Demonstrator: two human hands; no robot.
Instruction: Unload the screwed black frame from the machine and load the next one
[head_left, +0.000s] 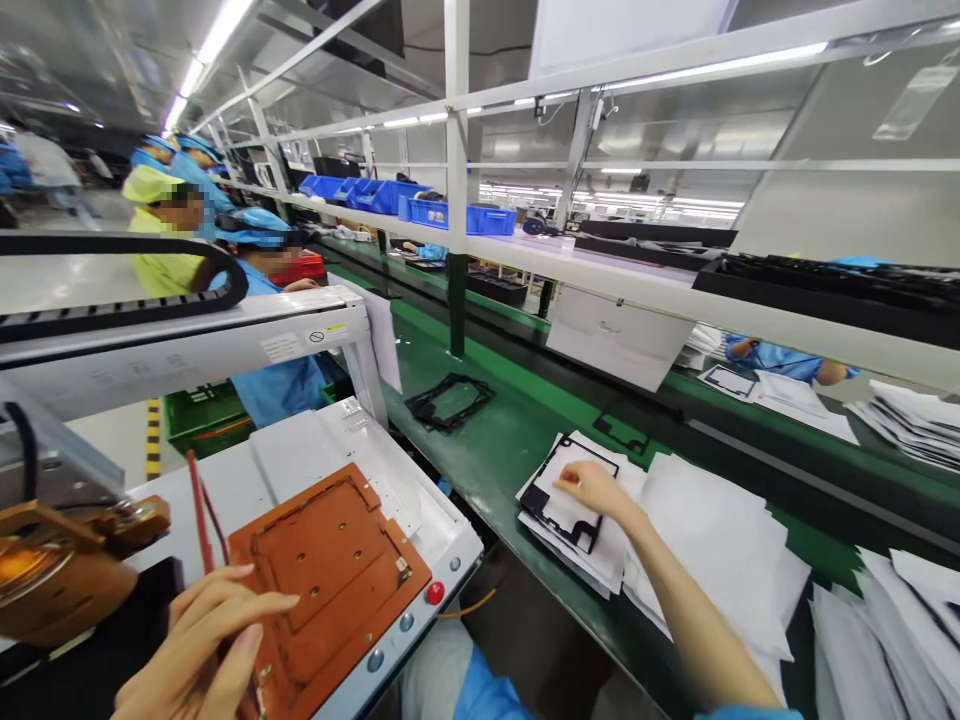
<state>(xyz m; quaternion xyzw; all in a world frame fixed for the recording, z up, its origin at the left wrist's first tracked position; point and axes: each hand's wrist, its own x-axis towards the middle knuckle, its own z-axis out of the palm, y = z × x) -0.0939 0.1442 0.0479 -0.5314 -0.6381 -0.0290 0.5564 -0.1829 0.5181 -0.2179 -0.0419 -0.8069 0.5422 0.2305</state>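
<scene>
My left hand (199, 645) cut off at bottom edge; grip on red tool (199, 520) partly hidden behind fingers. My right hand (596, 488) covers part of black frame (559, 500). Co-workers' faces blurred. Far bins (450, 213): contents too small to tell.

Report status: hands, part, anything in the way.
Left hand pinching red tweezers beside orange fixture. Right hand on black frame atop white sheets. Nothing blocking either hand.
</scene>
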